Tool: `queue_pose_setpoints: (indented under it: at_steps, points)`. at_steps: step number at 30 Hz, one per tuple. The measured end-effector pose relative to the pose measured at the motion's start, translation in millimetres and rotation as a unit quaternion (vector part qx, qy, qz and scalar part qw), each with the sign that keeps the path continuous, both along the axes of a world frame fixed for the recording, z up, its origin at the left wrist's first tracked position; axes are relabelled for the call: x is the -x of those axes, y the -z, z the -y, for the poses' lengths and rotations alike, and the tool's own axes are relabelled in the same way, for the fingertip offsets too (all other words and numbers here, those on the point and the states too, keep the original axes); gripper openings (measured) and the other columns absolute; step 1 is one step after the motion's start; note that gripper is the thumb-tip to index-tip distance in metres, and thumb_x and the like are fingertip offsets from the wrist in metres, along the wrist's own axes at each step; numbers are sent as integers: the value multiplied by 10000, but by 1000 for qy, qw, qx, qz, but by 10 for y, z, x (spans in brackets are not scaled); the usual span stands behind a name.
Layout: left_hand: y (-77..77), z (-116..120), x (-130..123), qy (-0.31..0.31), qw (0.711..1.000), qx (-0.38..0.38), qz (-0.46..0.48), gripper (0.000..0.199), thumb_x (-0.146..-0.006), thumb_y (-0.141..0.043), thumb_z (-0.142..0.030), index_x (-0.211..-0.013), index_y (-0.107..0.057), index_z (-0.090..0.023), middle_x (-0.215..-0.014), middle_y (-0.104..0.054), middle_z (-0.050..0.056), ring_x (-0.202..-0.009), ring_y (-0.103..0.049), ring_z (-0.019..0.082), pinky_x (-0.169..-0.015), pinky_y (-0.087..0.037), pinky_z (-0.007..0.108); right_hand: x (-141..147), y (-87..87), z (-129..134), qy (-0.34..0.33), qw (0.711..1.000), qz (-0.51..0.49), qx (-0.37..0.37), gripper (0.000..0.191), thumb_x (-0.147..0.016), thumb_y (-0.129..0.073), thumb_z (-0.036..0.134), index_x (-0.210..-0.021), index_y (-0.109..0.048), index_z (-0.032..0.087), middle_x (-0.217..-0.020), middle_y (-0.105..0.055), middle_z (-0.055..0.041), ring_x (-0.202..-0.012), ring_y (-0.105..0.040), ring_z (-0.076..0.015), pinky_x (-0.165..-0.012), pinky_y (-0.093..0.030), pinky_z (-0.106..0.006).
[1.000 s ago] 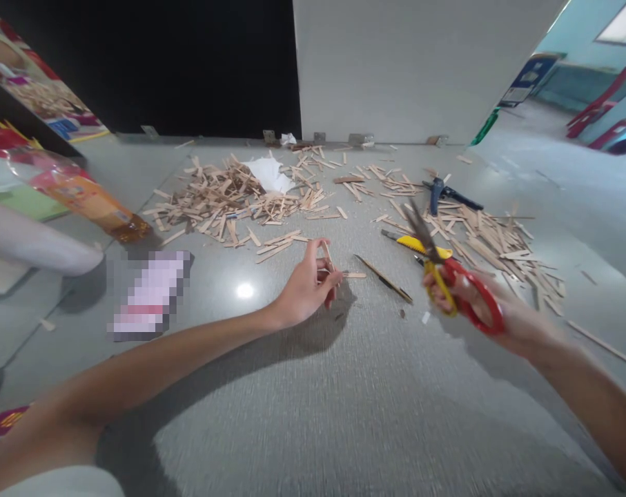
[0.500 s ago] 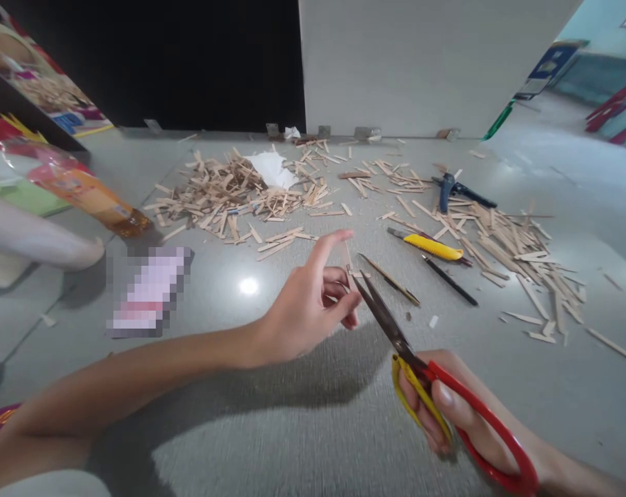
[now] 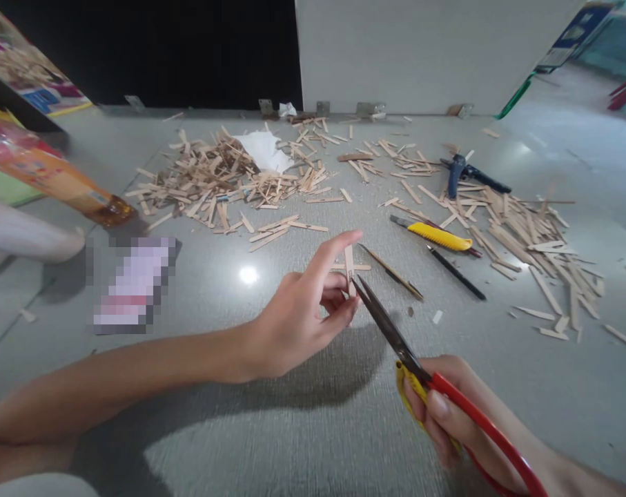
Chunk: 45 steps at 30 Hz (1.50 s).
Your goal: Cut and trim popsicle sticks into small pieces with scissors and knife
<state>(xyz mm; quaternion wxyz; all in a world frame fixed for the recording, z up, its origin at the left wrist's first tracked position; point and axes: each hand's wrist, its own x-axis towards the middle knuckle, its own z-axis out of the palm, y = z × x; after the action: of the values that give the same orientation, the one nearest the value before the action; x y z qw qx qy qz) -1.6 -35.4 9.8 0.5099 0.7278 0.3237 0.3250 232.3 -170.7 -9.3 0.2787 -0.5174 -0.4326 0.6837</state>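
Observation:
A thin flat wooden stick (image 3: 349,261) stands nearly upright in my left hand (image 3: 297,310), pinched low near the thumb, its top by the raised index finger. My right hand (image 3: 447,400) is closed around the red and yellow handles of a pair of scissors (image 3: 390,331). Their blades are slightly parted, with the tips right at the lower part of the stick; I cannot tell whether they touch it. Just beyond lies another small wooden strip (image 3: 363,267). A thin pointed tool (image 3: 393,271) rests on the floor past the scissor tips.
A yellow utility knife (image 3: 439,236), a black pen-like tool (image 3: 456,273) and a dark blue hand tool (image 3: 460,176) lie to the right. Wooden stick pieces (image 3: 203,179) are heaped along the back. A pixelated flat object (image 3: 137,283), a bottle (image 3: 59,176) and another person's limb (image 3: 27,228) are leftward.
In my left hand the stick has turned so its flat face shows more. The scissors stay close beside it, their handles drawn a little closer together. The whole view has shifted slightly.

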Motion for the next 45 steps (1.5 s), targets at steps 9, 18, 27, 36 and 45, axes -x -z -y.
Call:
queue_pose_setpoints:
  at_steps: [9,18,27,36,45]
  points:
    - [-20,13,18,-12,998,-60,-31,683,-988,-678,-186,-1613,-413,-254,-808,-739,-34,-658,-737,152,-738,-633,280,-12,-21,29,-7,1000,16,5,647,-826,-595,930,-807,-543,286,-524,-480,52,-448,-373,-147,-465,-339,-297]
    - [3,-33,30,35,991,-110,-63,663,-1011,-605,-164,-1631,-374,-208,-831,-755,-23,-645,-687,128,-749,-609,242,-52,36,59,2,999,26,24,565,-817,-706,846,-811,-578,296,-571,-545,43,-419,-380,-139,-447,-350,-308]
    - [58,-64,26,47,985,-140,-89,672,-1011,-572,-149,-1647,-362,-191,-805,-728,-29,-656,-663,132,-723,-578,230,-12,41,61,18,998,55,23,609,-791,-696,880,-732,-530,297,-490,-486,62,-378,-329,-125,-418,-331,-299]
    - [60,-83,20,56,986,-127,-94,677,-1022,-566,-168,-1663,-348,-192,-794,-703,-36,-663,-637,130,-721,-565,235,53,-68,-32,-27,990,117,68,777,-797,-472,1028,-632,-437,270,-444,-426,53,-424,-307,-112,-460,-327,-281]
    - [44,-74,-22,62,997,4,-53,600,-1051,-566,-209,-1610,-353,-159,-872,-743,5,-687,-700,142,-680,-584,248,181,-221,-176,-25,983,163,83,822,-769,-452,1059,-554,-372,270,-420,-384,58,-393,-306,-76,-425,-272,-243]
